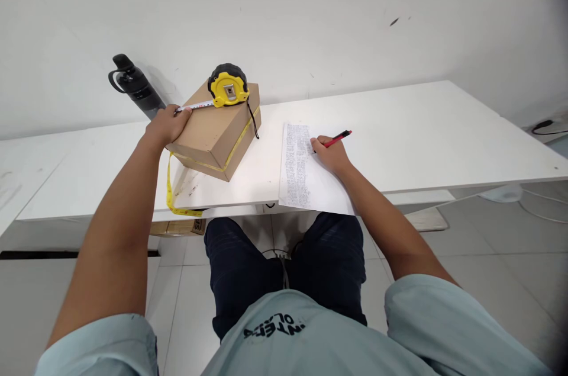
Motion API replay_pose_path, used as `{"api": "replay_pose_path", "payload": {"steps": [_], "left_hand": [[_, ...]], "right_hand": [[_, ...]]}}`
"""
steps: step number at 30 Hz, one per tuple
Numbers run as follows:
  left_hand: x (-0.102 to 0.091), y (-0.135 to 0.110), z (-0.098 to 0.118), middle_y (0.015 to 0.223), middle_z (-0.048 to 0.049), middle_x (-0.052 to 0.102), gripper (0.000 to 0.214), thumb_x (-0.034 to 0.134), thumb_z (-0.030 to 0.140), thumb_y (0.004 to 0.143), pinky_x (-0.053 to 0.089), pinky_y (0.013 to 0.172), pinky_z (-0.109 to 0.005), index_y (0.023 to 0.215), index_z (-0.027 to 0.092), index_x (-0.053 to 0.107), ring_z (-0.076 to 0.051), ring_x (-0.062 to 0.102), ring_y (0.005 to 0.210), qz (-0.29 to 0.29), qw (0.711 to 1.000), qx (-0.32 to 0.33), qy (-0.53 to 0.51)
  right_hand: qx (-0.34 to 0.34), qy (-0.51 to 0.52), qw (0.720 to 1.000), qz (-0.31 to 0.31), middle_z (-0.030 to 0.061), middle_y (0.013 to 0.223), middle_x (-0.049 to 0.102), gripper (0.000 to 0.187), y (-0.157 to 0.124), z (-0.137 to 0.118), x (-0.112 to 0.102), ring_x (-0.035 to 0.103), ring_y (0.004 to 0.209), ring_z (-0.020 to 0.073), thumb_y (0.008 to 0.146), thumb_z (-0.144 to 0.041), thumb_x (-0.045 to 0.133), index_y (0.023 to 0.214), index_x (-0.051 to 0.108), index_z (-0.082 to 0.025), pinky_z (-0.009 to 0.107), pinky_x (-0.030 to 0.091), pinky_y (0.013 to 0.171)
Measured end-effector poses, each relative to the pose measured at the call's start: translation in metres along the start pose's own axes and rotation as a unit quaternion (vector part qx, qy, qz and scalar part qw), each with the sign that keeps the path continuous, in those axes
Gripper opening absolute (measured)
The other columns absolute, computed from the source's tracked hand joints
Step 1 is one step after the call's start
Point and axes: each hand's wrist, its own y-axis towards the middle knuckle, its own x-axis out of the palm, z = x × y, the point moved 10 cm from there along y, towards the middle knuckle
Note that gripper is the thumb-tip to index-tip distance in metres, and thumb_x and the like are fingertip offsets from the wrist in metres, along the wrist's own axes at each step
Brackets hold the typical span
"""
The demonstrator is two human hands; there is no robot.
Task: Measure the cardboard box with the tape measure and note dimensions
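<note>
A brown cardboard box [213,133] sits on the white table [399,127]. On top of the box rests a yellow and black tape measure [228,86] with its tape drawn out to the left. My left hand [167,123] is closed on the tape's end at the box's left top edge. More yellow tape [174,198] loops round the box and hangs over the table's front edge. My right hand [329,155] grips a red pen [338,138] with its tip on a sheet of paper [302,174] filled with handwriting.
A black water bottle [135,87] stands by the wall behind the box. Another cardboard box [177,227] lies under the table. A black cable [545,126] shows at the far right. My legs are beneath the table's front edge.
</note>
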Motion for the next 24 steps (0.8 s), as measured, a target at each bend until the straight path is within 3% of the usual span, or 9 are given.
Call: {"api": "replay_pose_path", "payload": {"steps": [6,16,24], "left_hand": [[-0.0006,-0.0027,0.0012,0.161,-0.0203,0.052,0.080,0.035,0.074,0.102,0.042,0.114,-0.054,0.160,0.021,0.050,-0.041,0.052,0.142,-0.008,1.000,-0.005,0.000],[-0.0008,-0.0038,0.0013,0.160,-0.0192,0.053,0.079,0.037,0.074,0.102,0.041,0.112,-0.051,0.158,0.020,0.051,-0.040,0.052,0.142,-0.006,1.000,-0.004,-0.007],[-0.0012,-0.0057,0.0028,0.161,-0.0192,0.052,0.079,0.038,0.072,0.103,0.041,0.115,-0.053,0.159,0.018,0.050,-0.040,0.052,0.142,-0.006,1.000,-0.002,-0.015]], "right_hand": [[-0.001,0.006,1.000,0.006,-0.0023,0.059,0.037,0.043,-0.0030,-0.0034,-0.0003,0.033,0.060,0.0135,0.087,-0.047,0.059,0.059,0.034,-0.025,0.033,0.029,0.059],[0.013,-0.009,0.999,0.032,-0.0029,0.058,0.030,0.050,-0.0027,-0.0001,-0.0055,0.027,0.059,0.0128,0.086,-0.048,0.061,0.061,0.024,-0.025,0.032,0.023,0.057],[0.013,-0.024,0.999,0.046,-0.0026,0.060,0.037,0.045,-0.0014,0.0043,-0.0084,0.034,0.062,0.0143,0.089,-0.048,0.057,0.062,0.028,-0.026,0.032,0.031,0.061]]}}
